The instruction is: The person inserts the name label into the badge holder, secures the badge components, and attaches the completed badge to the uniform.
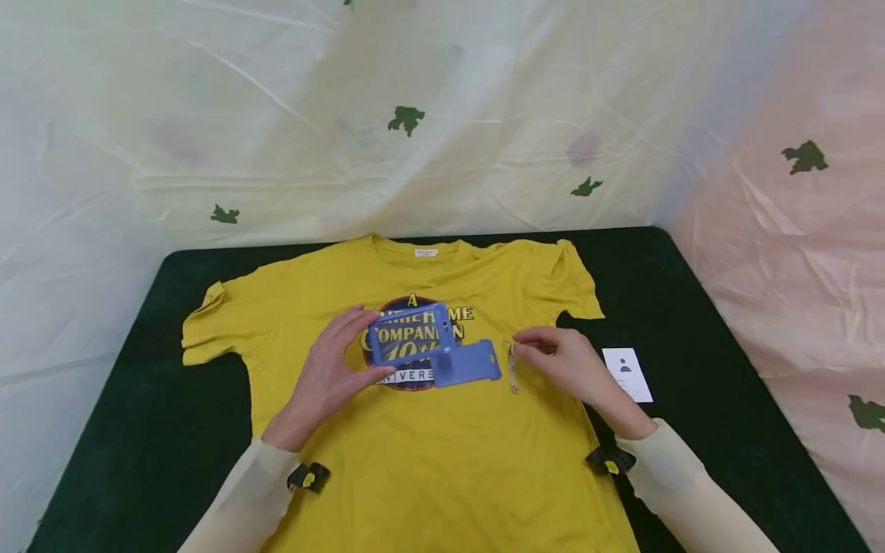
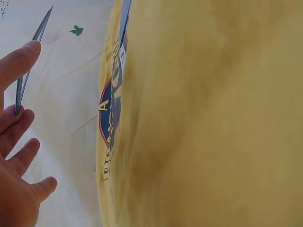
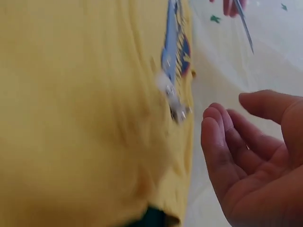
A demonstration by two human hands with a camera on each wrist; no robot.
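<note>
My left hand [image 1: 330,375] pinches a blue badge-holder frame [image 1: 447,338] between thumb and fingers, tilted above the shirt print. Edge-on, the frame [image 2: 19,92] shows as a thin strip in the left wrist view. A second blue badge-holder piece [image 1: 466,365] lies on the yellow T-shirt [image 1: 429,468], partly behind the frame. Beside it is a clear strap with a metal clip [image 1: 513,372], blurred in the right wrist view. My right hand [image 1: 570,365] is close to the clip; its thumb and fingers [image 3: 215,156] stand apart with nothing between them.
A white card [image 1: 627,374] with a person icon lies right of the shirt on the dark green tabletop [image 1: 719,430]. The shirt is spread flat, its collar at the far side. Pale cloth [image 1: 276,138] with green leaf shapes hangs behind the table.
</note>
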